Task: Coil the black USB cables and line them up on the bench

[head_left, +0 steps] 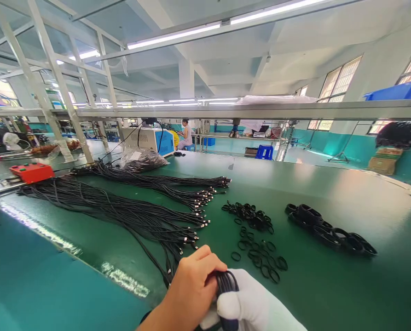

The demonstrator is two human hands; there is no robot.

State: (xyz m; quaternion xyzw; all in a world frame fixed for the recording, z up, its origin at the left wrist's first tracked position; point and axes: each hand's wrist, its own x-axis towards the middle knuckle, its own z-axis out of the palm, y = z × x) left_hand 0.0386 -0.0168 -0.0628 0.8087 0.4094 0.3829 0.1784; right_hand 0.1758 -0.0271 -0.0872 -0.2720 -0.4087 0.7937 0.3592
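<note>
At the bottom centre, my bare left hand (pixel 193 282) is closed round one side of a coiled black cable (pixel 227 281). From the other side my right hand (pixel 250 299), in a white glove, grips the same coil, thumb across its front. The lower end of the coil is cut off by the frame edge. Just beyond my left hand lies a spread bunch of black cables (pixel 122 209) with metal plugs at their right ends. A second bunch of cables (pixel 167 181) lies behind it. Small black rings (pixel 257 253) are scattered ahead of my right hand.
Coiled black bundles (pixel 329 230) sit in a row on the green table (pixel 374 294) at right. A red box with buttons (pixel 32 172) stands at left. Behind are a plastic bag (pixel 143 160) and a blue-and-white machine (pixel 153 139). A person (pixel 185 134) sits farther back.
</note>
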